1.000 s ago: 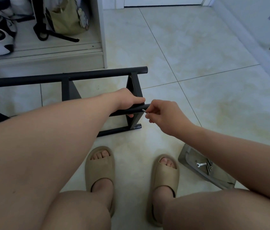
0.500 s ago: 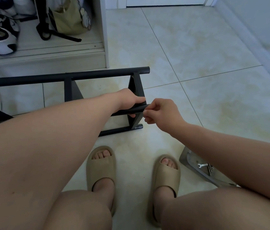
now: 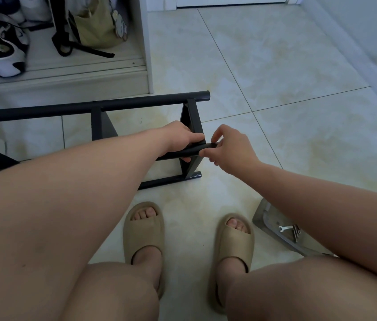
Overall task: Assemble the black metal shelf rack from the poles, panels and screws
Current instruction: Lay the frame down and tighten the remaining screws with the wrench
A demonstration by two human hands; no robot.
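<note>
Your rack (image 3: 136, 104) lies on its side on the tiled floor (image 3: 275, 66), so the pole ends face you. Your left hand (image 3: 180, 137) wraps firmly round the near pole (image 3: 194, 150), likely to brace it against twisting. Your right hand (image 3: 234, 149) pinches narrowly at that pole's end; I cannot tell whether a screw sits between the fingertips. The tray (image 3: 261, 216) holding the wrench (image 3: 285, 228) sits near your right slipper (image 3: 234, 237), probably for easy reach.

Pale glossy tiled floor (image 3: 275, 66) with two tan slide sandals (image 3: 144, 232) worn side by side near the bottom, and at upper left an open white cabinet (image 3: 145, 42) holding black-and-white sneakers (image 3: 4, 54) beside an olive bag (image 3: 97, 26).
</note>
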